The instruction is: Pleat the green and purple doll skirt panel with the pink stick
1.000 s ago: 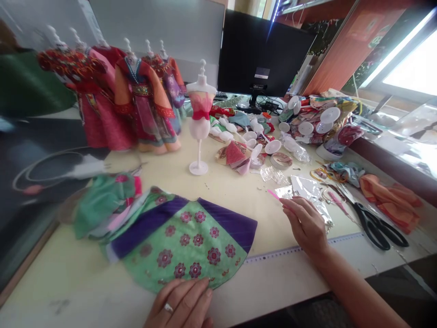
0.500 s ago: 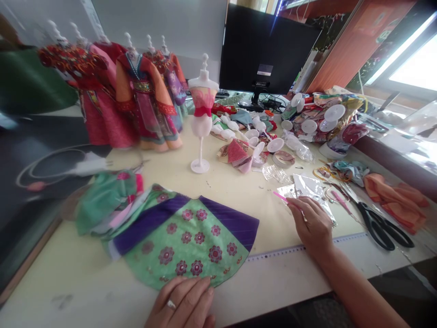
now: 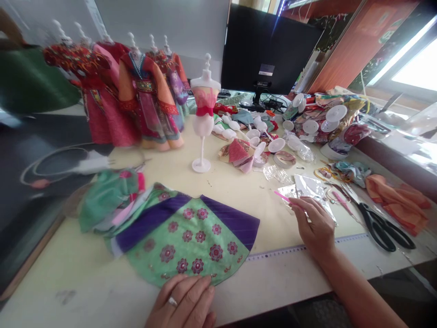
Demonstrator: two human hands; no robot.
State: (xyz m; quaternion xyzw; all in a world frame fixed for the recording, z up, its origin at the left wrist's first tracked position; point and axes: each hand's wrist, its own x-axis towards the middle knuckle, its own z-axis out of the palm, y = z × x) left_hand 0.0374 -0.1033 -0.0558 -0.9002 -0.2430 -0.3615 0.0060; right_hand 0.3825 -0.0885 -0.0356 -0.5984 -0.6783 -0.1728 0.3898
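Observation:
A small green doll skirt [image 3: 191,228] with purple side panels and reddish flower motifs lies spread flat on the table. My left hand [image 3: 186,300], wearing a ring, rests on its near edge with fingers stretched out. My right hand [image 3: 316,223] pinches a thin pink stick [image 3: 282,197], its tip pointing left; the kind of tool is not clear. Beneath and beyond that hand are shiny clear packets [image 3: 310,184], their contents too small to make out. Bunched green and pink cloth [image 3: 111,198] adjoins the skirt on the left.
A ruler [image 3: 280,252] lies between the hands. Black-handled scissors [image 3: 378,225] and orange cloth [image 3: 398,202] are at right. A white doll mannequin [image 3: 202,123] stands behind the skirt, dressed mannequins [image 3: 146,100] back left. A monitor [image 3: 269,50] stands behind scraps and tape rolls [image 3: 285,158].
The view has shifted very slightly. Both hands keep nearly the same place and grip, and the skirt lies as before.

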